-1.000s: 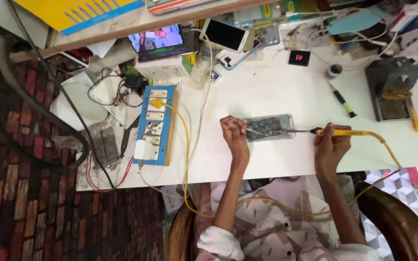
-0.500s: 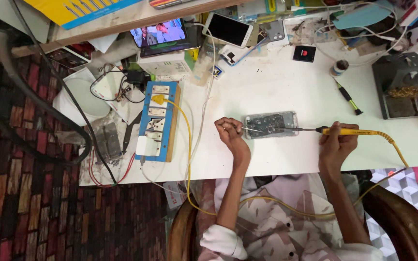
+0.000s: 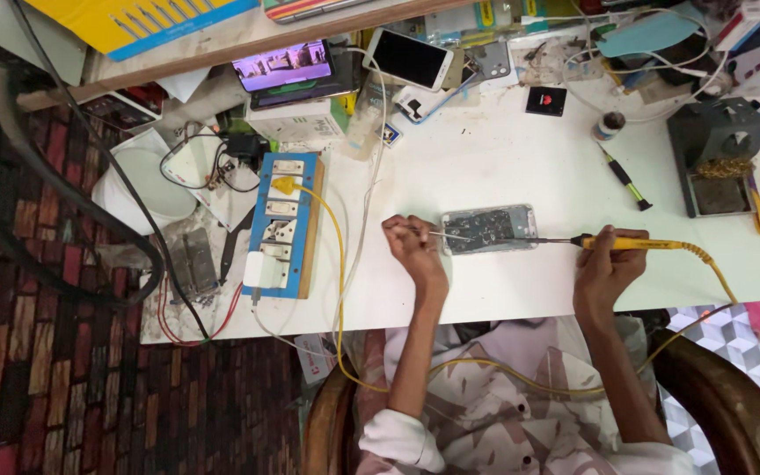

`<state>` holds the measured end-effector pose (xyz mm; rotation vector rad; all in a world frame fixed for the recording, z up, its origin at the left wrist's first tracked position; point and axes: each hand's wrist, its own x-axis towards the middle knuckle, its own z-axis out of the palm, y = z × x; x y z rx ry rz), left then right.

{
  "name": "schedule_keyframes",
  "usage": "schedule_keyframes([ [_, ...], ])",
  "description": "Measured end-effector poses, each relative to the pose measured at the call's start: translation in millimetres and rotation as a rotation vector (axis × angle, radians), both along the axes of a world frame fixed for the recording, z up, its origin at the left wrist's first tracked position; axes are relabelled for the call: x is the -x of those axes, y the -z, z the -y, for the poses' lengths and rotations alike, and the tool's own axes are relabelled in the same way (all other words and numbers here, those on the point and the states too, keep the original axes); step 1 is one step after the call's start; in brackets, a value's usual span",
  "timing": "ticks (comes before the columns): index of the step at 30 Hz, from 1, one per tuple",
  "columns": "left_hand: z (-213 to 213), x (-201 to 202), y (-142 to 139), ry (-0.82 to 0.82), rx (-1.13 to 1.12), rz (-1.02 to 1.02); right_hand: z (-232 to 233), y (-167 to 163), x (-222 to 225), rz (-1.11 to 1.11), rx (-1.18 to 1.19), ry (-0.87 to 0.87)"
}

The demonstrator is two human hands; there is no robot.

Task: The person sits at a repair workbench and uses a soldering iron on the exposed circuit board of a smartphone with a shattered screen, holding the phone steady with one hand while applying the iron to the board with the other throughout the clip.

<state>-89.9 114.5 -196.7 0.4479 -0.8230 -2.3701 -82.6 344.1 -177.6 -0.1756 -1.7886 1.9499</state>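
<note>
Left hand (image 3: pixel 412 251) pinched tweezers (image 3: pixel 449 235) over the opened phone (image 3: pixel 489 230) to steady a part, while right hand (image 3: pixel 604 268), right of phone, gripped the iron (image 3: pixel 631 243), tip on board.

Blue power strip (image 3: pixel 284 226) lies near the worktop's left edge, a yellow plug seated in its upper part. Small phone with lit screen (image 3: pixel 285 68) sits propped at the far edge; a second phone, dark screen in a white frame (image 3: pixel 409 58), lies just to its right. Dark soldering-iron stand (image 3: pixel 718 154) stands toward the right end, brass-coloured wool at its front. Green-handled screwdriver (image 3: pixel 625 179) lies left of that stand. White round lid (image 3: pixel 144 186) rests at the far left.
</note>
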Motion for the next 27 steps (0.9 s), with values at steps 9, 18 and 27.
schedule_keyframes([
  [9, -2, -4, 11, -0.226, 0.047, 0.032, 2, -7, -6, 0.034, 0.001, 0.049],
  [18, -3, -3, -5, -0.044, 0.073, 0.052, -3, 3, -10, 0.013, -0.016, 0.107],
  [27, -1, 0, -7, -0.035, 0.084, 0.05, -3, 8, -6, 0.025, -0.004, 0.117],
])
